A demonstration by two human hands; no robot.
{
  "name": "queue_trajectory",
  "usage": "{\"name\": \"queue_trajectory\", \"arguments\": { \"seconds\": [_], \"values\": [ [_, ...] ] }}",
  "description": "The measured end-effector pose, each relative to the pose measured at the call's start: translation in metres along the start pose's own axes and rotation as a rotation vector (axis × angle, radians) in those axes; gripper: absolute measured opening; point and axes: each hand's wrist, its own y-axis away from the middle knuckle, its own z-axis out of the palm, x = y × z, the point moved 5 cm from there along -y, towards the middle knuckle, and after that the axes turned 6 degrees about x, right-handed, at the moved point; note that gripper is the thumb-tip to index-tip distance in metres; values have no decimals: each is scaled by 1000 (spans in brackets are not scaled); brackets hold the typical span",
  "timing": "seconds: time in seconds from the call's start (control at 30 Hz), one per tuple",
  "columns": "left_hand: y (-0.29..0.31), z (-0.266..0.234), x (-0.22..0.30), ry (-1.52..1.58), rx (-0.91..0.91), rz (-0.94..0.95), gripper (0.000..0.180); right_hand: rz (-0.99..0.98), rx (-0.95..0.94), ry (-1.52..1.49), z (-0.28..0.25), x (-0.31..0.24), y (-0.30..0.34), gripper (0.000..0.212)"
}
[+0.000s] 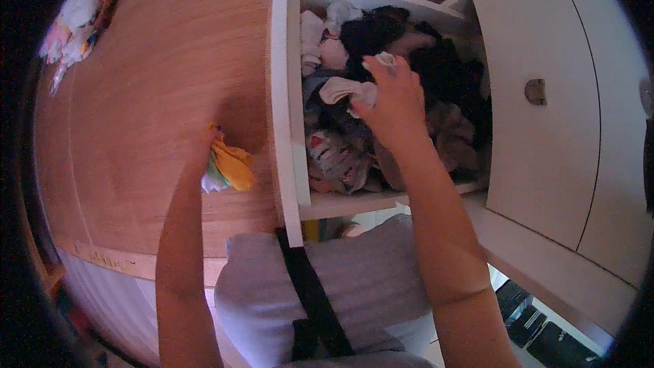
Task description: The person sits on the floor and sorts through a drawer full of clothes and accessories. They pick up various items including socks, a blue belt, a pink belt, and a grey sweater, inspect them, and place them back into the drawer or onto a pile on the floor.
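Observation:
Over the brown wooden surface on the left, my left hand (210,142) is closed on a small yellow cloth item (234,165) with white and green parts, perhaps a sock. Shadow and blur hide most of its fingers. My right hand (397,99) reaches over an open white drawer (294,129), its fingers curled around a white sock (346,90). One end of that sock sticks out to the left of my thumb. Below the right hand, the drawer is full of socks and dark clothing (378,31). A grey patterned garment (337,161) lies near the drawer's front left.
White cabinet doors (538,136) with a metal handle (536,92) stand to the right of the drawer. A pile of light and coloured clothes (78,17) lies at the far left corner of the wooden surface (136,95). Dark boxy items (545,337) are low at the right.

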Motion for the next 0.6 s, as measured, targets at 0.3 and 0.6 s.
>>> {"name": "queue_trajectory", "arguments": {
  "seconds": [0.3, 0.6],
  "values": [
    [10, -28, 50, -959, 597, 393, 63, 107, -31, -65, 25, 4, -26, 23],
    [185, 63, 168, 603, -411, 495, 53, -465, -85, -751, -56, -111, 46, 27]
  ]
}}
